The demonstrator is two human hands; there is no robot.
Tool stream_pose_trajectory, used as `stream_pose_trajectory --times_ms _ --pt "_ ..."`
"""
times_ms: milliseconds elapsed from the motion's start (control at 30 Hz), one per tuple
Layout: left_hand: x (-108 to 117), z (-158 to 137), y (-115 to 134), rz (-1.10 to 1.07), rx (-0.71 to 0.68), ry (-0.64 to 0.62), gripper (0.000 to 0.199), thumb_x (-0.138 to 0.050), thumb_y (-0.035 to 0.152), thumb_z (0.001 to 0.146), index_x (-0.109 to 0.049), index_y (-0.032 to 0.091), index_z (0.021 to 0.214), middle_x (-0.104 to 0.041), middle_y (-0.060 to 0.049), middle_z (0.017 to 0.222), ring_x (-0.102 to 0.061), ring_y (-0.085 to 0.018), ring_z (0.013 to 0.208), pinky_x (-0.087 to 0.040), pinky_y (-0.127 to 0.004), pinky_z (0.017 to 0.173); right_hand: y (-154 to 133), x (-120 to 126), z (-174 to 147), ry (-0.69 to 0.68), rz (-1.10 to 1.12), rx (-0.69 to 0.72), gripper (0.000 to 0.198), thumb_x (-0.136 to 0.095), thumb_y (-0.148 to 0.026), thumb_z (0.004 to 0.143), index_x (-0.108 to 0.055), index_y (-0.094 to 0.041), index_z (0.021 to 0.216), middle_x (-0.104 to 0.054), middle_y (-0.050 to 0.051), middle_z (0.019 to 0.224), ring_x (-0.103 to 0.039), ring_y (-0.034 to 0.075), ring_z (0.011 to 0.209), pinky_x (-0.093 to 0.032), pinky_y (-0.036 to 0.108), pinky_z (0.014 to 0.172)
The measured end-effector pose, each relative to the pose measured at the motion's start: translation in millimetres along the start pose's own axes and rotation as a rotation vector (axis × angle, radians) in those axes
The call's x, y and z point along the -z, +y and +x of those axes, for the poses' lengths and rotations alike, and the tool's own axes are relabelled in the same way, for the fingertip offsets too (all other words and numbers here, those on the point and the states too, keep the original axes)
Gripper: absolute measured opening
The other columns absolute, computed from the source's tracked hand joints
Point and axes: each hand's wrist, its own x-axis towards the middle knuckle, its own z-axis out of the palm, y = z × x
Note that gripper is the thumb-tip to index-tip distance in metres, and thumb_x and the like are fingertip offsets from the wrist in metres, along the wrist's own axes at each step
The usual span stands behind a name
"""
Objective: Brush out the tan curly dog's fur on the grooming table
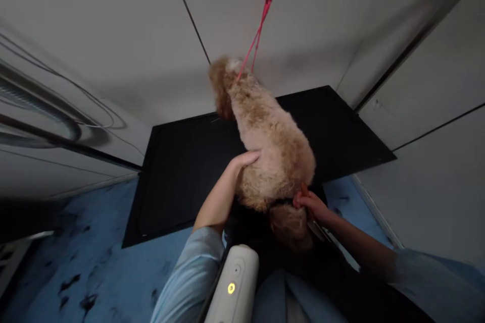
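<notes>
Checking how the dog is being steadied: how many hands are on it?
2. The left hand rests flat on the dog's flank; the right hand is at its rear, by the tail, fingers partly hidden in fur.

Small dog: curly tan coat, standing on black table, head away, rump near, red leash at neck.

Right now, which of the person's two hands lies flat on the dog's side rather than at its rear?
The left hand lies flat on the dog's flank. The right hand is at the rump near the tail, holding something reddish and too small to identify.
</notes>
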Motion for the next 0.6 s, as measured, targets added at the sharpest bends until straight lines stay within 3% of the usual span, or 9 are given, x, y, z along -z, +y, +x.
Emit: stream_pose_trajectory --times_ms 67,167,200,233,300,367,433,500,600 --pt "-13.2 -14.3 7.0 0.078 -0.092 0.069 0.029 -0.061 0.036 0.077 -0.073 0.013 0.09 -0.075 -0.01 0.088 -0.069 -0.028 0.098 -0.057 -0.041 0.092 -20.8 4.7 -16.8 -0.054 0.07 0.079 0.03 -0.068 -0.04 0.064 -0.047 -0.021 0.054 -0.048 -0.003 0.054 -0.042 0.012 0.057 -0.034 0.027 0.059" --pt "-47.0 -49.5 11.9 0.394 -0.476 0.493 0.037 -0.057 0.041 0.082 -0.072 0.014 0.102 -0.072 -0.013 0.111 -0.061 -0.029 0.119 -0.047 -0.044 0.106 -57.1 0.3 -37.1 -0.092 0.093 0.211 0.034 -0.071 -0.043 0.067 -0.047 -0.021 0.055 -0.05 -0.002 0.057 -0.042 0.012 0.056 -0.035 0.027 0.057" --pt "-60.3 -61.7 13.0 0.532 -0.647 0.563 0.047 -0.065 0.045 0.077 -0.07 0.013 0.11 -0.067 -0.016 0.123 -0.054 -0.033 0.129 -0.041 -0.048 0.112 -67.9 -4.1 -41.4 -0.102 0.063 0.25 0.034 -0.071 -0.044 0.069 -0.049 -0.021 0.056 -0.052 -0.001 0.058 -0.043 0.013 0.057 -0.036 0.027 0.057" --pt "-73.2 -72.0 14.8 0.669 -0.8 0.545 0.058 -0.071 0.051 0.071 -0.069 0.012 0.114 -0.062 -0.02 0.132 -0.048 -0.037 0.136 -0.036 -0.053 0.115 -77.2 -9.6 -44.2 -0.12 0.013 0.285 0.033 -0.07 -0.044 0.07 -0.05 -0.021 0.057 -0.053 -0.001 0.059 -0.045 0.013 0.058 -0.038 0.027 0.058" --pt "-94.2 -83.8 21.7 0.918 -0.986 0.428 0.054 -0.07 0.051 0.076 -0.069 0.015 0.117 -0.059 -0.022 0.136 -0.044 -0.039 0.138 -0.029 -0.059 0.116 -89.6 -21.4 -46.4 -0.185 -0.141 0.334 0.028 -0.069 -0.04 0.072 -0.055 -0.02 0.059 -0.054 -0.002 0.059 -0.047 0.013 0.059 -0.04 0.027 0.061" --pt "-106.8 -84.2 30.6 1.08 -1.091 0.257 0.033 -0.061 0.043 0.086 -0.071 0.021 0.109 -0.067 -0.015 0.123 -0.053 -0.031 0.13 -0.028 -0.054 0.118 -91.6 -29.5 -46.6 -0.251 -0.292 0.364 0.021 -0.067 -0.034 0.074 -0.059 -0.019 0.061 -0.055 -0.002 0.06 -0.049 0.012 0.061 -0.043 0.027 0.066" --pt "-113.6 -79.5 34.3 1.167 -1.137 0.022 0.027 -0.052 0.039 0.09 -0.072 0.021 0.09 -0.073 -0.01 0.099 -0.065 -0.024 0.108 -0.036 -0.048 0.114 -81.0 -28.8 -47.6 -0.242 -0.364 0.378 0.018 -0.066 -0.033 0.075 -0.064 -0.019 0.065 -0.06 -0.002 0.065 -0.054 0.014 0.066 -0.045 0.028 0.07" --pt "-119.4 -76.7 27.9 1.155 -1.069 -0.101 0.031 -0.05 0.04 0.089 -0.066 0.019 0.073 -0.069 -0.007 0.076 -0.067 -0.02 0.08 -0.049 -0.039 0.098 -57.2 -18.9 -50.4 -0.098 -0.299 0.373 0.022 -0.066 -0.041 0.077 -0.068 -0.019 0.073 -0.066 0.0 0.074 -0.06 0.017 0.075 -0.047 0.03 0.074" --pt "-130.1 -80.4 7.6 0.897 -0.833 0.037 0.034 -0.052 0.042 0.086 -0.058 0.019 0.062 -0.062 -0.005 0.065 -0.061 -0.017 0.065 -0.052 -0.032 0.069 -5.0 3.8 -56.4 0.312 0.011 0.325 0.042 -0.063 -0.062 0.077 -0.065 -0.021 0.074 -0.068 0.003 0.074 -0.062 0.018 0.074 -0.049 0.03 0.07"
